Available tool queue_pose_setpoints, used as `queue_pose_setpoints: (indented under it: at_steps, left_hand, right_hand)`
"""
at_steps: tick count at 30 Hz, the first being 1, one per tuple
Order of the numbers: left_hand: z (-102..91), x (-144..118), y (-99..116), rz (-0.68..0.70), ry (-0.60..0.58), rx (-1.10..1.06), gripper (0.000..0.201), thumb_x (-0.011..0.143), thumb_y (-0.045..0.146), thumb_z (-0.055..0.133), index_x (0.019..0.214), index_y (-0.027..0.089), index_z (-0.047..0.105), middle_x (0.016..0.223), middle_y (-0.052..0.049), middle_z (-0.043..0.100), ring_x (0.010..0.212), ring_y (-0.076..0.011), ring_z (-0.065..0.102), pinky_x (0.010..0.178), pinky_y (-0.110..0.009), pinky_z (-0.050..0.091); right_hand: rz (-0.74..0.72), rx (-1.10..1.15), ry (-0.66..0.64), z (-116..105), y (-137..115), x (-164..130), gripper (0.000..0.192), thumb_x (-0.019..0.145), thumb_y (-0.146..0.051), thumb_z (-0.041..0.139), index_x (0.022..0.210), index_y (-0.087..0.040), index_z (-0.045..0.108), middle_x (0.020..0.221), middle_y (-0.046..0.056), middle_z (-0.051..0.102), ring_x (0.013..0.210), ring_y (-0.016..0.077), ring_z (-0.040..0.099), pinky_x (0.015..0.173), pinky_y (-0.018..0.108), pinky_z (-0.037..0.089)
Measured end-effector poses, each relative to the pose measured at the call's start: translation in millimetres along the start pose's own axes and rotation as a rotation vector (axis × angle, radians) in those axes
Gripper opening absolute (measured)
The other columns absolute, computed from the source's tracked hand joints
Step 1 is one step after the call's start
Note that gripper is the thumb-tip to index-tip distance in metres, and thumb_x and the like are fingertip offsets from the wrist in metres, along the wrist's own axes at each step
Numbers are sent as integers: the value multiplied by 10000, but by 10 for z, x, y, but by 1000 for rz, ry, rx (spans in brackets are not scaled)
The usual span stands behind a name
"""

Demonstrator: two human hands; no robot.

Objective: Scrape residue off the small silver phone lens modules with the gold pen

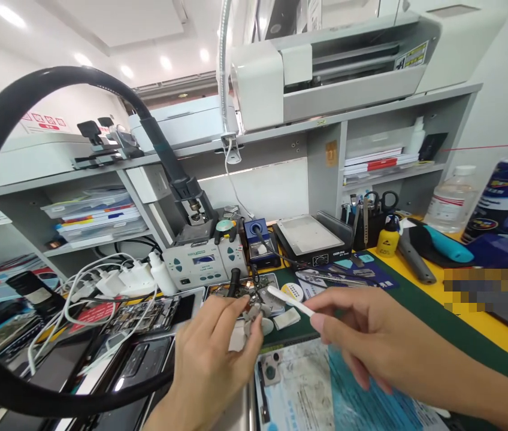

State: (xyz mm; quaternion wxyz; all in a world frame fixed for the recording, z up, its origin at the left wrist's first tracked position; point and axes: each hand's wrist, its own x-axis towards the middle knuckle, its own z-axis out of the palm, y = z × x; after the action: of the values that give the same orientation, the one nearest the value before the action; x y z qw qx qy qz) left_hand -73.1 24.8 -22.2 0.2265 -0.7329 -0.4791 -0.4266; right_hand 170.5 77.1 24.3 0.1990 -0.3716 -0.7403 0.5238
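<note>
My left hand (211,347) is closed, thumb and fingers pinching a small grey part (254,313) with a rounded outline; its exact kind is unclear. My right hand (362,335) grips a slim white stick-like tool (290,300), whose rounded tip points left towards the small part without clearly touching it. Just behind the left hand lies a tray (273,280) of small parts. A white flat piece (287,318) rests on the green mat (416,311) between the hands. Below them, a phone back housing with a camera opening (271,372) lies by a blue-and-white printed sheet (339,383).
A thick black hose (56,75) loops along the left, over phones (141,362) and white cables (67,305). Behind stand a rework station (204,263), a soldering station (258,239) and a heating plate (310,234). Bottles and a spray can (505,191) stand at right.
</note>
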Motion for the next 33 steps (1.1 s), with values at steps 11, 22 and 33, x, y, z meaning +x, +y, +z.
queue_pose_setpoints:
  at_steps: [11, 22, 33]
  left_hand:
    - [-23, -7, 100, 124, 65, 107, 298, 789, 73, 762, 1073, 78, 672, 841, -105, 725, 728, -204, 653, 612, -331, 543]
    - [-21, -1, 158, 145, 68, 156, 316, 811, 107, 745, 1108, 113, 636, 826, -93, 730, 726, -218, 670, 597, -339, 561]
    - [-41, 12, 7, 94, 49, 106, 355, 800, 111, 777, 1133, 106, 651, 900, -113, 744, 792, -226, 685, 658, -356, 584]
  right_hand:
    - [-56, -63, -14, 174, 127, -3, 337, 1028, -517, 449, 1088, -268, 669, 452, -76, 448, 383, 85, 437, 377, 151, 322]
    - [138, 13, -84, 160, 154, 4, 444, 981, -635, 457, 1089, -230, 604, 406, -61, 501, 291, 66, 319, 299, 149, 254]
    - [70, 1, -22, -1, -6, 21, 357, 950, -559, 562, 934, -210, 634, 524, -46, 538, 332, 74, 415, 315, 161, 333]
